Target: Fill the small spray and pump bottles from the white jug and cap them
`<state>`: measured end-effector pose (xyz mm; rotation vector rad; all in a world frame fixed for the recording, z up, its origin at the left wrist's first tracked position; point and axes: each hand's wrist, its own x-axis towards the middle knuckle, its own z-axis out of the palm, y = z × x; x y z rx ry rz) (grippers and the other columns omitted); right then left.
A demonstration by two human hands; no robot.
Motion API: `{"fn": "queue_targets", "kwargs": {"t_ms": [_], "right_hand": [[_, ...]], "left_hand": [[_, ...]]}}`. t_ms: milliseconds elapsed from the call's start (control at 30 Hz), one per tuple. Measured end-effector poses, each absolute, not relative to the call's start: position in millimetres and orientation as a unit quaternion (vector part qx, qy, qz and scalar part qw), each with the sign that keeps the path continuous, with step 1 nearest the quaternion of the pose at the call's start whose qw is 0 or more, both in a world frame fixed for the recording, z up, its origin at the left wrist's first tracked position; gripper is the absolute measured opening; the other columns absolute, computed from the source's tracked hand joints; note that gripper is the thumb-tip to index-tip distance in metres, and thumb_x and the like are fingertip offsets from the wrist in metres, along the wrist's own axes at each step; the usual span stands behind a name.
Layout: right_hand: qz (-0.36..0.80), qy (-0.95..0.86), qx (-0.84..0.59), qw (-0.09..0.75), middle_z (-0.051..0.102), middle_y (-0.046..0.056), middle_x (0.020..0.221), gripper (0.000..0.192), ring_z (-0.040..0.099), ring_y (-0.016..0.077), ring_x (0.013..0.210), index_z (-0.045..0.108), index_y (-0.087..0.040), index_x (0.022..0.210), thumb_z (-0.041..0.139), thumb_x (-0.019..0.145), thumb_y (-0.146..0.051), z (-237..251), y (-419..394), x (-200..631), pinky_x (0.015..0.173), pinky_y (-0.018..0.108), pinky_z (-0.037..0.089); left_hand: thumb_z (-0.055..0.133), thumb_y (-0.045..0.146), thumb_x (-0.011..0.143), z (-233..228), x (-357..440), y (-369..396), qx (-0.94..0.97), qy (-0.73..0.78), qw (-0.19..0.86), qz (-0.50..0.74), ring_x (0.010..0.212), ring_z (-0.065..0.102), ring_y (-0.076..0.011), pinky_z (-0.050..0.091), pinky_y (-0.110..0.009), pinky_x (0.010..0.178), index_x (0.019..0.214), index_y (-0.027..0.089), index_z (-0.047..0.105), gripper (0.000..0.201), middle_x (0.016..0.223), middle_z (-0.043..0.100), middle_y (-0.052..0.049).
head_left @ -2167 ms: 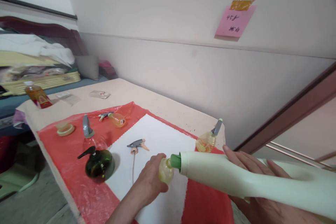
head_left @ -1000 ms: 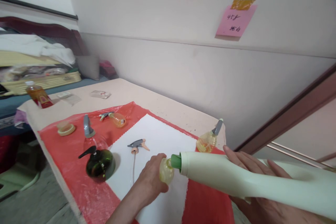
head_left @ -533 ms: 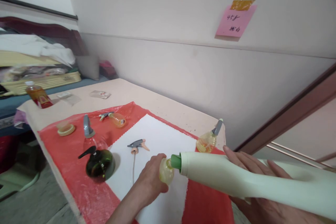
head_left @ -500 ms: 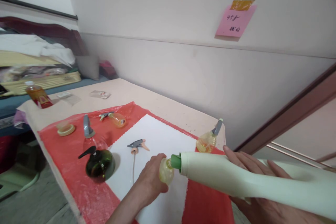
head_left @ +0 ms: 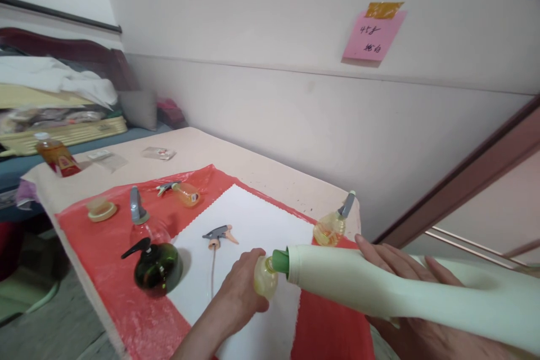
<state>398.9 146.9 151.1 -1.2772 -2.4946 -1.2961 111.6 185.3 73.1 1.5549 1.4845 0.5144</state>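
My left hand (head_left: 242,287) is wrapped round a small yellowish clear bottle (head_left: 265,281), tilted with its open neck toward the right. Against that neck sits the green spout (head_left: 280,261) of a large pale green jug (head_left: 333,270), which lies nearly level. My right hand (head_left: 405,270) grips the jug, fingers over its top and the rest partly hidden behind it. Whether liquid is flowing I cannot tell. On the white sheet (head_left: 248,214) left of my hand lies a grey and peach spray trigger head (head_left: 217,233) with its thin tube.
A dark green pump bottle (head_left: 156,267), a pink spray bottle (head_left: 141,225) and an orange one (head_left: 185,194) stand or lie on the red sheet (head_left: 118,298). Nearer the wall is a yellow spray bottle (head_left: 331,228). A tape roll (head_left: 102,211) and an amber bottle (head_left: 59,157) are at left.
The view has shifted slightly, so everything appears a little farther left. Both hands keep their hold, with the bottle and spout in nearly the same relation.
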Motion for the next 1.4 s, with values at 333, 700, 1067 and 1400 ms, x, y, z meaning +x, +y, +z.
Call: {"fn": "queue_targets", "kwargs": {"t_ms": [333,700,1067,1400], "right_hand": [[-0.411,-0.81,-0.418,0.038,0.057,0.014,0.139,0.052,0.056,0.035,0.12,0.054,-0.021,0.135,0.045,0.085,-0.019,148.9,148.1,402.0,0.095,0.059,0.044],[-0.424,-0.806,-0.412,0.025,0.058,0.015,0.138,0.052,0.056,0.0337,0.119,0.053,-0.019,0.137,0.046,0.085,-0.022,150.5,147.8,402.3,0.095,0.058,0.044],[-0.426,-0.808,-0.405,0.021,0.057,0.015,0.139,0.051,0.056,0.0348,0.119,0.054,-0.021,0.136,0.044,0.086,-0.021,151.3,147.4,402.9,0.093,0.059,0.045],[-0.418,-0.814,-0.403,0.023,0.057,0.015,0.138,0.053,0.056,0.036,0.119,0.054,-0.022,0.135,0.042,0.084,-0.018,152.6,147.1,401.5,0.094,0.06,0.043]], "left_hand": [[0.066,0.011,0.053,61.4,111.6,187.6,0.628,0.601,0.447,0.21,0.106,0.055,-0.0223,0.043,-0.028,0.079,0.123,0.031,0.051,0.075,0.119,0.057,-0.002],[0.064,0.011,0.051,67.3,112.1,187.8,0.629,0.602,0.446,0.208,0.103,0.055,-0.0231,0.042,-0.029,0.075,0.119,0.03,0.052,0.072,0.115,0.057,-0.002],[0.064,0.011,0.053,70.2,111.1,185.4,0.627,0.597,0.455,0.208,0.102,0.054,-0.023,0.042,-0.029,0.077,0.121,0.029,0.051,0.072,0.115,0.056,-0.002],[0.066,0.012,0.052,62.4,109.9,187.5,0.633,0.589,0.452,0.22,0.104,0.053,-0.0237,0.041,-0.031,0.08,0.121,0.029,0.051,0.073,0.116,0.056,-0.002]]}}
